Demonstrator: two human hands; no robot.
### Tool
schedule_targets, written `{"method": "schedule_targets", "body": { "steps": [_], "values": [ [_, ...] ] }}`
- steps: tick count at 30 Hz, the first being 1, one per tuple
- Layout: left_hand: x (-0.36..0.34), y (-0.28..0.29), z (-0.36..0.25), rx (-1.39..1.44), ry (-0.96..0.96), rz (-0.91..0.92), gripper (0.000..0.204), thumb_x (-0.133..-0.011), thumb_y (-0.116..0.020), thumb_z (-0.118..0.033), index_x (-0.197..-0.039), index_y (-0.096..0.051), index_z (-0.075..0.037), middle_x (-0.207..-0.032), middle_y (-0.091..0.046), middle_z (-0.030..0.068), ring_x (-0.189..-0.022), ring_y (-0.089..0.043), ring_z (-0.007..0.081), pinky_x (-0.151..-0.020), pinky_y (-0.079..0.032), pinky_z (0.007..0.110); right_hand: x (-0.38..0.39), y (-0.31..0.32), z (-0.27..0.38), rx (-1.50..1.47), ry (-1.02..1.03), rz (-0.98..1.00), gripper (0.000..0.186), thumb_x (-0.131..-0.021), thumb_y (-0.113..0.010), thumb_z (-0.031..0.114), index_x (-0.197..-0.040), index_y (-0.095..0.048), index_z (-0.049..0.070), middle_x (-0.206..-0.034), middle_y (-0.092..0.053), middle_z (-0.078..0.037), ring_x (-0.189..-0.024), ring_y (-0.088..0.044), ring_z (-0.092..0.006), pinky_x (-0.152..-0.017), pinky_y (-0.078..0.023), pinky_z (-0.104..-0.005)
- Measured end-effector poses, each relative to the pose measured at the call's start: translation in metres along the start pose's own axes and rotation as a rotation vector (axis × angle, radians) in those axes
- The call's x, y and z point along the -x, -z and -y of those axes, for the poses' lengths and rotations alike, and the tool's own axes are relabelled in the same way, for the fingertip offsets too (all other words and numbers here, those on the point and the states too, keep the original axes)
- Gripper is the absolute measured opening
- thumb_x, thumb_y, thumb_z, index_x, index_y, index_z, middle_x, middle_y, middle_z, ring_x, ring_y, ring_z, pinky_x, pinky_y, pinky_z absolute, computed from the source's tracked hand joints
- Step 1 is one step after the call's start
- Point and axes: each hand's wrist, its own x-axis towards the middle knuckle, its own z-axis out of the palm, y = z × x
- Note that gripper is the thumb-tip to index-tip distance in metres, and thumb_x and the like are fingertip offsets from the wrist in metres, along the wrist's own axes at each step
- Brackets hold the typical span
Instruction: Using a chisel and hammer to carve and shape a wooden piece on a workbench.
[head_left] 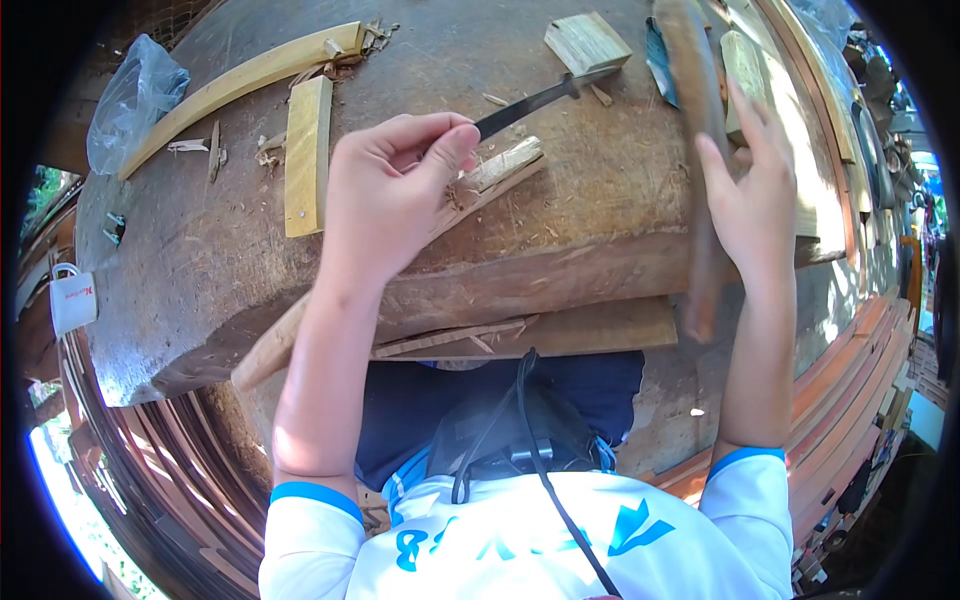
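My left hand (395, 185) is closed on a slim, dark, knife-like tool (530, 105), which points up and to the right over the bench. Beneath that hand lies a long wooden stick (492, 190) with a pale cut face, running down-left behind my forearm past the bench's edge. My right hand (750, 190) has its thumb and fingers apart. It is beside a brown wooden bar (702, 200), smeared by motion, that sticks out over the near edge. The thumb overlaps the bar's side; whether it touches cannot be made out.
The worn wooden bench (600, 180) carries a pale wood block (588, 42), a yellowish short board (308, 155), a curved wooden strip (240, 85), a clear plastic bag (135, 100) and scattered shavings. Stacked timber (850, 390) lies at the right. A white tag (73, 303) hangs at the left.
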Motion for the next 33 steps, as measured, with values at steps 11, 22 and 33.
{"method": "schedule_targets", "body": {
  "steps": [11, 22, 33],
  "values": [
    [0.009, -0.002, -0.003, -0.081, -0.111, 0.11, 0.024, -0.085, -0.085, -0.013, -0.105, -0.08, -0.002, -0.087, -0.076, 0.0038, -0.078, -0.063, 0.0099, -0.074, -0.05, 0.027, -0.008, -0.02, 0.083, -1.857, -0.465, 0.56, 0.034, -0.101, -0.071, 0.029, -0.11, -0.068, -0.005, -0.085, -0.07, -0.007, -0.068, -0.065, -0.0094, -0.054, -0.051, -0.0235],
    [0.011, -0.008, -0.002, -0.634, -0.289, 0.184, 0.048, -0.075, -0.085, -0.008, -0.121, -0.073, -0.01, -0.109, -0.071, 0.0061, -0.099, -0.068, 0.0207, -0.083, -0.055, 0.032, -0.009, -0.027, 0.093, -1.452, -0.675, 0.466, 0.034, -0.107, -0.06, 0.027, -0.104, -0.064, -0.007, -0.08, -0.069, -0.014, -0.063, -0.068, -0.0165, -0.052, -0.057, -0.0279],
    [0.018, -0.018, -0.005, -0.639, -0.393, 0.062, 0.03, -0.082, -0.085, -0.012, -0.111, -0.079, -0.008, -0.097, -0.071, 0.0055, -0.074, -0.065, 0.0152, -0.065, -0.053, 0.028, -0.004, -0.03, 0.083, -1.502, -0.657, 0.404, 0.034, -0.106, -0.061, 0.028, -0.103, -0.064, -0.006, -0.08, -0.068, -0.013, -0.065, -0.068, -0.0171, -0.055, -0.058, -0.0288]
  ]
}}
